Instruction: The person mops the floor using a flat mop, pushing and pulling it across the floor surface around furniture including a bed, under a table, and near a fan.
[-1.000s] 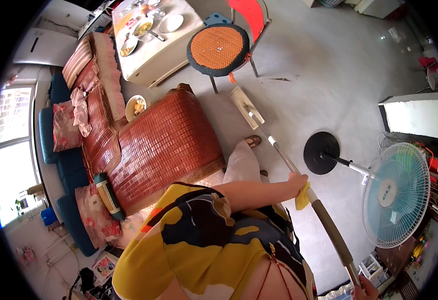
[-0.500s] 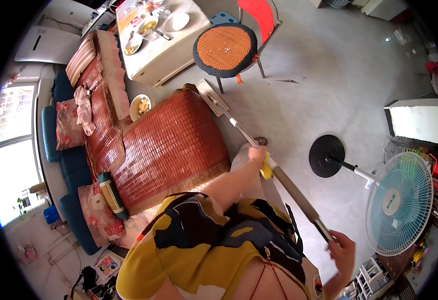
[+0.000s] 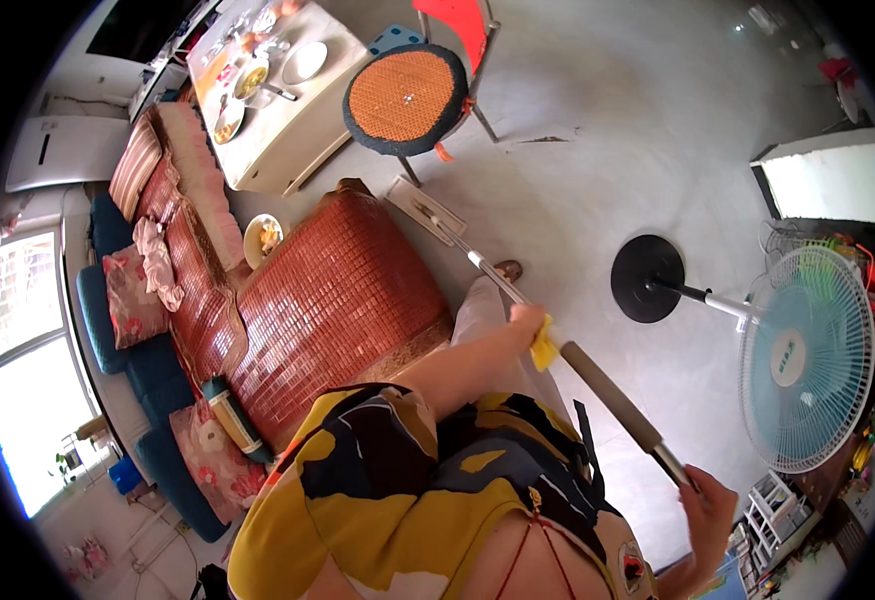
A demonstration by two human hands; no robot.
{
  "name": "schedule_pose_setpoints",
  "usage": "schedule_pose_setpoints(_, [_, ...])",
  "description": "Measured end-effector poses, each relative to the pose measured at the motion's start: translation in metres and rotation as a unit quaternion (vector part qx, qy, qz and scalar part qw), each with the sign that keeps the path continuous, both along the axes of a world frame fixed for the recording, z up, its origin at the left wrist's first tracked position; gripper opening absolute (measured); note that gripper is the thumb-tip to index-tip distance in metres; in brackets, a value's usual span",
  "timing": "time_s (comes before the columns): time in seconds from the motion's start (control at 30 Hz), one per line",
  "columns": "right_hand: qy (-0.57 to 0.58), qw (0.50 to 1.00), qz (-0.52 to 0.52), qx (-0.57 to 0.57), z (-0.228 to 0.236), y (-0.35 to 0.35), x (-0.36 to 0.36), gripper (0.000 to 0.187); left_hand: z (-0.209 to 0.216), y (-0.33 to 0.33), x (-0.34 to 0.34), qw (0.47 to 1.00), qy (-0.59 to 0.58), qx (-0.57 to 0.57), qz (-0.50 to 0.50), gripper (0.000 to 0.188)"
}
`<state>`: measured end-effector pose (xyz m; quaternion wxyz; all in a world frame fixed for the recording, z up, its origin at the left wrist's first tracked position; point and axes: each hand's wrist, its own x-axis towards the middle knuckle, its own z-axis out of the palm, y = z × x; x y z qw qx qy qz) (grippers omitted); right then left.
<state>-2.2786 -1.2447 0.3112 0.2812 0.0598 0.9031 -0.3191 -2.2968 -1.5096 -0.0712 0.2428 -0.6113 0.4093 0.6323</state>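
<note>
A flat mop (image 3: 613,394) runs slantwise across the view, its pale rectangular head (image 3: 426,208) flat on the grey floor between the sofa's corner and a chair leg. My left hand (image 3: 528,320) is closed round the middle of the pole, just above a yellow piece (image 3: 546,345) that looks like cloth or plastic. Lower right, my right hand (image 3: 710,505) grips the pole's top end, below the thick grey-brown sleeve. My shoe (image 3: 509,270) shows beside the pole.
Left lies a sofa with a red-brown tile mat (image 3: 338,310). A round-seated chair (image 3: 406,98) stands ahead, next to a table (image 3: 298,130) with dishes. A bin (image 3: 264,240) sits between table and sofa. On the right stands a fan (image 3: 806,360) with a black base (image 3: 648,278).
The mop head has slid a little to the right, away from the sofa's corner and the chair leg. Both hands keep their hold on the pole. The whole view has shifted slightly.
</note>
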Motion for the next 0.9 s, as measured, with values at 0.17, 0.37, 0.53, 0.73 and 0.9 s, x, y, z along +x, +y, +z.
schedule_pose_setpoints(0.17, [0.024,0.993,-0.004,0.116,0.057,0.025,0.011,0.023,0.066,0.063,-0.02,0.994,0.024,0.096,0.047,0.036])
schedule_pose_setpoints(0.37, [0.093,0.985,0.04,0.138,0.07,0.023,0.03,0.031,0.053,0.091,-0.048,0.985,0.088,0.147,-0.005,0.033])
schedule_pose_setpoints(0.53, [0.121,0.98,-0.09,0.128,0.058,0.006,0.031,0.021,0.048,0.113,-0.106,0.973,0.171,0.147,-0.057,0.03])
schedule_pose_setpoints(0.73, [0.121,0.972,-0.066,0.188,0.031,-0.084,-0.012,0.027,0.019,0.065,-0.194,0.962,0.196,0.14,-0.13,0.021])
schedule_pose_setpoints(0.9, [0.116,0.972,-0.061,0.193,0.02,-0.133,-0.048,0.032,0.008,0.042,-0.245,0.947,0.213,0.193,-0.139,0.021])
